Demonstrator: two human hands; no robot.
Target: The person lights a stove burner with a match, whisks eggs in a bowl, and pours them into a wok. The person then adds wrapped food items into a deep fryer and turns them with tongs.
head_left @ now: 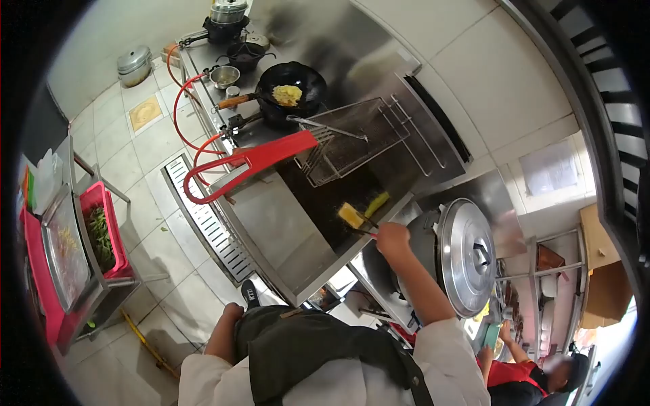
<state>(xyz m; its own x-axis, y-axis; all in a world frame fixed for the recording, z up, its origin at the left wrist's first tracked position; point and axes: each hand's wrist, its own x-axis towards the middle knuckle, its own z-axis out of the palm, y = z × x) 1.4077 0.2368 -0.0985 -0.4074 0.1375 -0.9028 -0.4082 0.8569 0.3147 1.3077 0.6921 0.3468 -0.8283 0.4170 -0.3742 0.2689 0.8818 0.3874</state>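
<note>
My right hand (393, 240) is closed around the handle of thin, dark tongs (369, 229) over the oil in the fryer (325, 223). At their tips is a golden, block-shaped piece of food (351, 215). Just beyond it a yellow-green, elongated piece (377, 203) sits in the oil. Down at my side, by the dark apron (291, 345), hangs my left hand (233, 310); its fingers are hidden. A wire fry basket (352, 142) with a red handle (264, 162) rests across the far part of the fryer.
A wok (308, 84) with yellow food stands on the stove beyond the fryer. A large lidded pot (467, 257) is close by my right arm. At left, a cart bears a pink basket (112, 216) of greens. Another person (528, 379) works at lower right.
</note>
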